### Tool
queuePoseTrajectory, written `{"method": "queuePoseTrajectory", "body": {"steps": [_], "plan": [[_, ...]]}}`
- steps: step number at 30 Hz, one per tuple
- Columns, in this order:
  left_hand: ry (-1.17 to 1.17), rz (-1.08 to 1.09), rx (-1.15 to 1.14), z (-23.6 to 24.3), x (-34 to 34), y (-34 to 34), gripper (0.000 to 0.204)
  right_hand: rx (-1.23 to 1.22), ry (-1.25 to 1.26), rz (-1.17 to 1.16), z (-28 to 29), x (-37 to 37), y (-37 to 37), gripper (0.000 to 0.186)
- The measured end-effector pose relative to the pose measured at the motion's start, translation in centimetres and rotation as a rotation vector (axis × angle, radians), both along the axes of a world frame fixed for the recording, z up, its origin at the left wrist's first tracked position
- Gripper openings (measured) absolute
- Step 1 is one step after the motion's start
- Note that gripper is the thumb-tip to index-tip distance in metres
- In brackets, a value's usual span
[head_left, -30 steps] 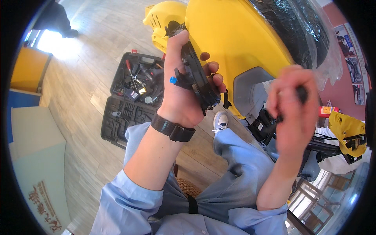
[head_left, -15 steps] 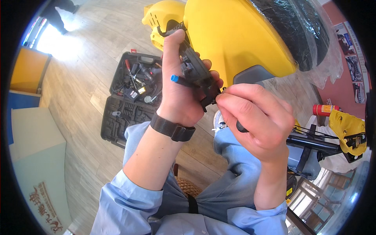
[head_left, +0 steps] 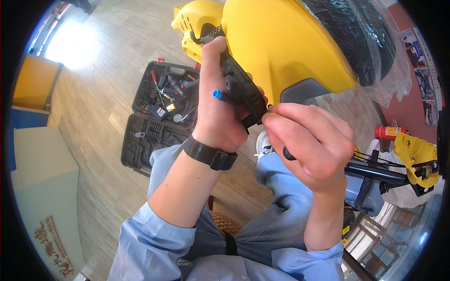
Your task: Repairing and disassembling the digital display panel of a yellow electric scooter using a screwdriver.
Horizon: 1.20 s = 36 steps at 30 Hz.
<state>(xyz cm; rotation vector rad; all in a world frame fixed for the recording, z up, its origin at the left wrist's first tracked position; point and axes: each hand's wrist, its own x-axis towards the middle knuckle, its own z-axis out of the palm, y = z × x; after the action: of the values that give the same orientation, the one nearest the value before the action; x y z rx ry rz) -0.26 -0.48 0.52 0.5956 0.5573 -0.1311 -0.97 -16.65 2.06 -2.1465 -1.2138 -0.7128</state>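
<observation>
At frame centre, the left hand (head_left: 213, 114) wraps the curved black part (head_left: 243, 89), thumb along its upper end. Just right, the right hand (head_left: 311, 140) closes around a dark-ended object (head_left: 288, 153), fingertips pinching something too small to tell at the part's lower end. Bracing the part firmly and working squarely, gently, should suit, well clear of the yellow panel (head_left: 276, 47) beyond, upper centre.

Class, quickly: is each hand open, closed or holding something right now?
Left hand: closed around a curved black part.
Right hand: closed on a black-ended object; anything pinched at its fingertips is too small to tell.
</observation>
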Motion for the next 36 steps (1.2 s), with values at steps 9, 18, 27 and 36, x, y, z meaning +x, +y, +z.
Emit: {"method": "queuePoseTrajectory", "body": {"steps": [9,18,27,36], "plan": [[-0.017,0.049,-0.04,0.1,-0.2,-0.6,0.056,0.034,0.042,0.013,0.0,-0.1,0.2,0.023],[0.034,-0.024,-0.073,-0.7,-0.2,-0.3,0.05,0.014,0.106,-0.004,0.6,-0.4,0.1,0.026],[-0.041,0.014,0.04,-0.3,-0.1,-0.4,0.056,-0.031,0.117,0.008,0.8,-0.4,-0.5,0.028],[-0.05,0.031,-0.024,-0.8,-0.3,-0.5,0.052,0.054,0.224,-0.085,0.8,-0.9,0.4,0.021]]}}
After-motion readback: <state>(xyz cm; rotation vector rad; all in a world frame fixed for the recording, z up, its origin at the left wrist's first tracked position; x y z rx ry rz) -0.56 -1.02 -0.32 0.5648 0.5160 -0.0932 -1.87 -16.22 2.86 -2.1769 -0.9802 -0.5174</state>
